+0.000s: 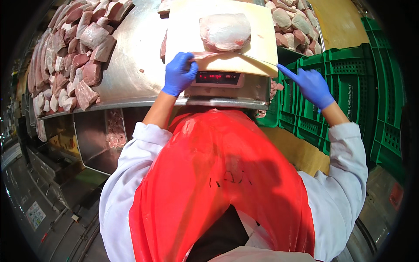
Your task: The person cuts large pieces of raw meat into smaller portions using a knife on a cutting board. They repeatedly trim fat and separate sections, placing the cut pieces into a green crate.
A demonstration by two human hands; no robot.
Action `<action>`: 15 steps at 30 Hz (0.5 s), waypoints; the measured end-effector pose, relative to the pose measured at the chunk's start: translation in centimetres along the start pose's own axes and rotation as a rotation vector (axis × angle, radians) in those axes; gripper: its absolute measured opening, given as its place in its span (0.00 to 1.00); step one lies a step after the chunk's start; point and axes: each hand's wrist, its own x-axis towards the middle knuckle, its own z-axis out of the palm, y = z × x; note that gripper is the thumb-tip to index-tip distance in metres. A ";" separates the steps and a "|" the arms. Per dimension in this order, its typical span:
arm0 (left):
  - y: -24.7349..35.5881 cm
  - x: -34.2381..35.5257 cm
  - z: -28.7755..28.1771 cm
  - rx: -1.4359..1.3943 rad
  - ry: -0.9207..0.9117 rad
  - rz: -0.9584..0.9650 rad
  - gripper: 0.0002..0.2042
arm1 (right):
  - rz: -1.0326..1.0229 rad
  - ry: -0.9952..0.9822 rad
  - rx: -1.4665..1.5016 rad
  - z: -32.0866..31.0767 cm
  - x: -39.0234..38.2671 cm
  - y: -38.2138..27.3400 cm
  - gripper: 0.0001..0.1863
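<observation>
A large pale piece of meat (225,31) lies on the cream cutting board (181,26) in front of me. Fingers closed, my blue-gloved left hand (178,74) pinches a thin strip of meat (206,55) at the board's near edge, just below the big piece. My right hand (309,84), also gloved in blue, grips a knife with its index finger stretched toward the blade. The narrow knife blade (258,60) points left over the board, its tip close to the meat's near side. The glove hides the handle.
Below the board sits a scale with a red-lit display (217,78). Many meat pieces (72,56) cover the left of the steel table (131,56); more meat pieces (293,22) fill a container at the back right. Green crates (345,78) stand right, a steel bin (91,139) lower left.
</observation>
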 end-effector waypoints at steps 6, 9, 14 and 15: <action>-4.6 3.2 -7.8 -0.432 0.032 -0.122 0.08 | 0.249 0.146 0.447 2.1 -4.0 -2.4 0.44; -3.2 9.4 -8.2 -0.485 0.023 -0.349 0.05 | 0.495 0.385 0.997 4.5 -2.9 -6.2 0.41; -12.8 16.4 -0.2 -0.861 -0.277 -0.545 0.11 | 0.634 0.678 1.907 0.1 9.5 -13.7 0.43; -10.9 17.1 2.8 -0.763 -0.275 -0.558 0.09 | 0.612 0.712 1.980 0.8 11.8 -14.0 0.44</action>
